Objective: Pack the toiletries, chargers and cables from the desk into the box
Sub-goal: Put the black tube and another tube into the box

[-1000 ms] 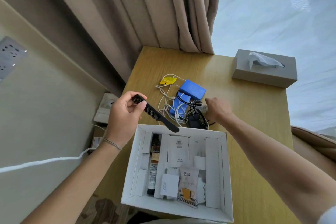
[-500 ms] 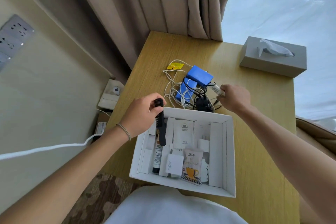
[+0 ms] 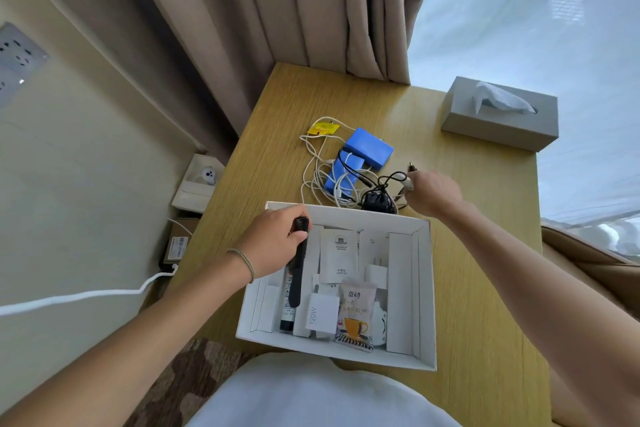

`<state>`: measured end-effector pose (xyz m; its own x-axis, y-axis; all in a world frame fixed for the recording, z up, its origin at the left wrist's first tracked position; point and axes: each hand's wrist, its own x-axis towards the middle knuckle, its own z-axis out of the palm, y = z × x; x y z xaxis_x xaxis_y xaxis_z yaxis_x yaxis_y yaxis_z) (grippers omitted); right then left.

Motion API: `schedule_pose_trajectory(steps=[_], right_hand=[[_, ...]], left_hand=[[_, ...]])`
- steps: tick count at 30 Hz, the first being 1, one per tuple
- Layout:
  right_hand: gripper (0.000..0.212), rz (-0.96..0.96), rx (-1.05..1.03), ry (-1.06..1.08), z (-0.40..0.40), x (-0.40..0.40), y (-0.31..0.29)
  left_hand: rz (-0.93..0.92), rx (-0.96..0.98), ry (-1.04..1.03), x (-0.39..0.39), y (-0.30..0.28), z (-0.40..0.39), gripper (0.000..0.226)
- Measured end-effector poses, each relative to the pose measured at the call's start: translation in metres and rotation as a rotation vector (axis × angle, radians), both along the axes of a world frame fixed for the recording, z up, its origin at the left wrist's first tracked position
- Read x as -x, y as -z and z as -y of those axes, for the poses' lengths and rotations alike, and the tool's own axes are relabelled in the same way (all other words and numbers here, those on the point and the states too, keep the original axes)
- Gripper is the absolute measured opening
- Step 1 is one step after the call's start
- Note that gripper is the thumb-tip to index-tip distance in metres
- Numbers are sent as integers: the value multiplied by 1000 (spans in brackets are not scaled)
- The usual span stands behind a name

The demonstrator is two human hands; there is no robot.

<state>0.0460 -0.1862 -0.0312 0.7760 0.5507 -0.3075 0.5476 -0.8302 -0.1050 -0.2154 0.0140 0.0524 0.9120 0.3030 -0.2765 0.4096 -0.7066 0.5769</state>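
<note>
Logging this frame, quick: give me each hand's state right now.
Left hand: grips the black comb over the box.
Right hand: pinches a small white connector from the cable pile.

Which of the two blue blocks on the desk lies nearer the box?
The smaller blue block, tangled under white and black cables; the larger blue block sits behind it, farther from the box.

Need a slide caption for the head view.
Left hand lowers black plastic comb into white cardboard box.
</note>
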Motion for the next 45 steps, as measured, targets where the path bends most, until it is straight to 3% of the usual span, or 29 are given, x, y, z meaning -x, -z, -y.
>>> schedule_pose_trajectory(steps=[5,15,20,24,30,33,37,45], right_hand=[[15,-51,28,37,3,-1,2],[27,-192,-176,213,9,8,7],[31,-467,-367,357,17,0,-3],[37,-471,-448,425,26,-1,-23],[29,-461,-559,433,33,16,-67],[18,-471,-627,413,32,37,-91],[7,-523,-722,355,25,73,-109],[23,-592,-599,274,-6,134,-86]], left_hand=[[-88,-41,8,0,18,2,19],[-317,-247,224,-4,47,9,26],[-270,-326,248,2,57,13,37],[-219,-397,229,7,59,14,41],[-233,-552,329,8,60,15,52],[-208,-595,345,8,57,14,45],[-145,-571,344,11,54,11,38],[-9,-458,335,19,45,1,35]])
